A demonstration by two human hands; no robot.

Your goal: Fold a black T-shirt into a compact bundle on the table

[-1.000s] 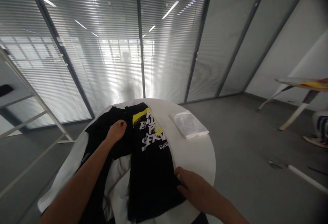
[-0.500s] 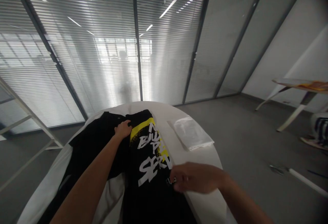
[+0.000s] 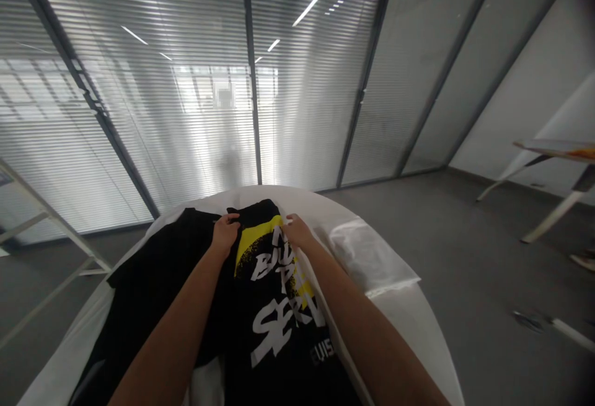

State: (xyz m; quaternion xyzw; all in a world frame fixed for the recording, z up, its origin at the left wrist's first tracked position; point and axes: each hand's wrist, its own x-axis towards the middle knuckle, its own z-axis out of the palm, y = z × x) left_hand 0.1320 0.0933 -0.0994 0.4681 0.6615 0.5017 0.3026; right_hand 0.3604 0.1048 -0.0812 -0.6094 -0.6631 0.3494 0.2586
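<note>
A black T-shirt [image 3: 274, 294] with white lettering and a yellow band lies folded lengthwise on the white round table [image 3: 418, 325]. My left hand [image 3: 226, 233] has its fingers closed on the shirt's upper left edge. Opposite it, my right hand [image 3: 296, 231] pinches the upper right folded edge, beside the yellow band. More black cloth [image 3: 158, 269] spreads out to the left, partly under my left forearm; whether it belongs to the same shirt I cannot tell.
A clear plastic bag [image 3: 372, 257] lies flat on the table to the right of my right forearm. Glass partitions with blinds [image 3: 307, 114] stand behind the table. A white metal frame [image 3: 60, 226] is at the left, and another table [image 3: 558, 149] at the far right.
My right hand has moved from the shirt's lower right side up to its upper right edge and closed there. The left hand stays near the same spot. My view has shifted slightly.
</note>
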